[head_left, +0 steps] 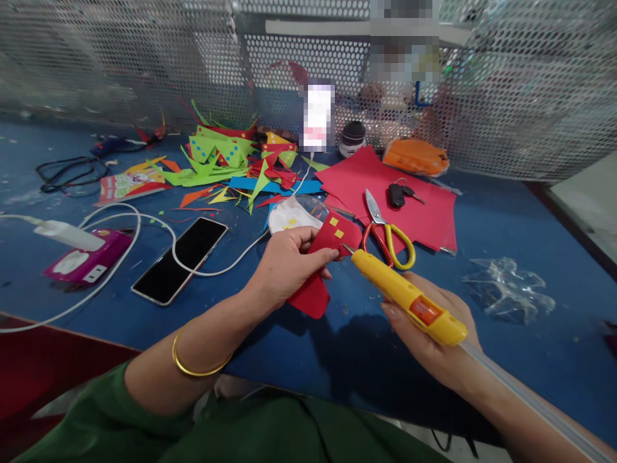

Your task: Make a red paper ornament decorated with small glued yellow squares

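My left hand (294, 260) pinches a red paper cutout (311, 297) with rounded ends; several small yellow squares are on its upper part. Wrapped in my right hand (434, 318) is a yellow glue gun (405, 292). Its metal nozzle points left and reaches the cutout's right edge near my left thumb; I cannot tell whether it touches. A clear stick runs out of the gun's back end along my forearm. Just beyond my left hand lies a clear container with white material (294, 215) and yellow bits. Scissors (385, 231) with red and yellow handles rest beyond the gun.
Red paper sheets (337, 177) carry a key (396, 195). Behind are green paper masks (219, 148), coloured scraps, an orange packet (415, 156) and an upright lit phone (318, 119). A dark phone (180, 260), white cable and purple box (89, 257) lie left; clear plastic (511, 289) lies right.
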Action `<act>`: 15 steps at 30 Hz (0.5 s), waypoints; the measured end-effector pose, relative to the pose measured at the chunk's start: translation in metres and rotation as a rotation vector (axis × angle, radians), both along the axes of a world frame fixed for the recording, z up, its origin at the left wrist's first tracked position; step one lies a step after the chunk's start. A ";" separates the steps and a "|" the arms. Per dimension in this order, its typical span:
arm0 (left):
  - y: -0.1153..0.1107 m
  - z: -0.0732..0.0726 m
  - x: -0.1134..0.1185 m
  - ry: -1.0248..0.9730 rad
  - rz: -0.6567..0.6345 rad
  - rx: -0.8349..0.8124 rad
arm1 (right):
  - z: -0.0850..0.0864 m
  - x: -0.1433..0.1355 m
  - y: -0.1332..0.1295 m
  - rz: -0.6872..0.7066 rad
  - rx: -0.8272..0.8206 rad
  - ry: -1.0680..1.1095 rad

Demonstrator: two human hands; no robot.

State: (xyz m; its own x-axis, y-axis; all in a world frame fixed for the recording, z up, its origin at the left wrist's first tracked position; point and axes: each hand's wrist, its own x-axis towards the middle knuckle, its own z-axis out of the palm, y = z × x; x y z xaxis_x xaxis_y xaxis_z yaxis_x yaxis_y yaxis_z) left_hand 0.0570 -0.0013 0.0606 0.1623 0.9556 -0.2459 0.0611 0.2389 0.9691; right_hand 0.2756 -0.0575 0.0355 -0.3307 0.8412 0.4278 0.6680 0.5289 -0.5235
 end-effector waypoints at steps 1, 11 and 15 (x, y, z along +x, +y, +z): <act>0.000 0.000 0.000 0.001 -0.001 -0.001 | 0.000 0.000 0.000 -0.005 0.002 0.000; -0.001 0.001 0.000 -0.016 0.008 -0.006 | 0.002 0.000 0.000 -0.012 -0.006 0.010; 0.000 -0.001 0.000 -0.016 0.015 -0.002 | -0.003 0.003 -0.004 0.016 -0.112 0.162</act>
State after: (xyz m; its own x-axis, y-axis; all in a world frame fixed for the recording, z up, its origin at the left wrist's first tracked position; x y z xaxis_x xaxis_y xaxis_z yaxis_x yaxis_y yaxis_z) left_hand 0.0570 -0.0015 0.0599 0.1517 0.9576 -0.2451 0.0419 0.2415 0.9695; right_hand 0.2790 -0.0613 0.0329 -0.2789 0.8818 0.3804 0.5621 0.4711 -0.6798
